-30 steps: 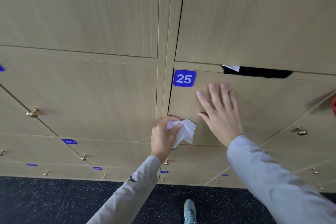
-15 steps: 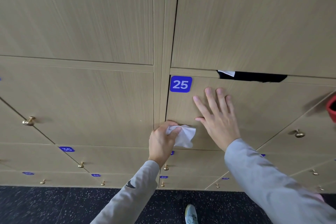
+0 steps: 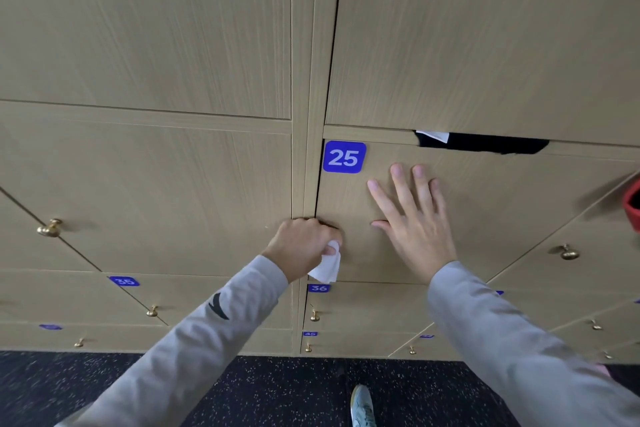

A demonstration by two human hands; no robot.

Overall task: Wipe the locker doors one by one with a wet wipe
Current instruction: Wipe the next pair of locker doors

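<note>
At nine o'clock of the view we saw a brass knob [image 3: 50, 227] on a wooden locker door, and lower, toward seven o'clock, a small blue label 35 [image 3: 124, 281] with another brass knob below it. Our left sleeve [image 3: 194, 340] was grey with a dark mark on it and rose from the bottom edge toward the centre.

Our left hand [image 3: 304, 246] was near the centre of the view, at the lower left corner of locker door 25 [image 3: 502, 211]. Its fingers were curled tight at the left edge of this door, and they gripped the wet wipe [image 3: 327, 265]. The wipe was white and crumpled; most of it hung out under the hand, at five o'clock from the knuckles, against the bottom part of the door. If the fingers also hooked around the door edge, we could not tell.

At twelve o'clock from this hand was the blue label 25 [image 3: 344, 157]. Directly below the wipe was the blue label 36 [image 3: 319, 288].

Our right hand [image 3: 415, 229] lay flat on door 25, at three o'clock from the left hand and apart from it. Its fingers were straight and spread wide, pointing up, and held nothing.

At one o'clock from the right hand, a dark cloth [image 3: 485, 144] stuck out of the gap above door 25. At the right edge, at three o'clock, a red object [image 3: 633, 208] was partly visible. At six o'clock a light shoe [image 3: 362, 406] stood on the dark speckled floor [image 3: 69, 385].
</note>
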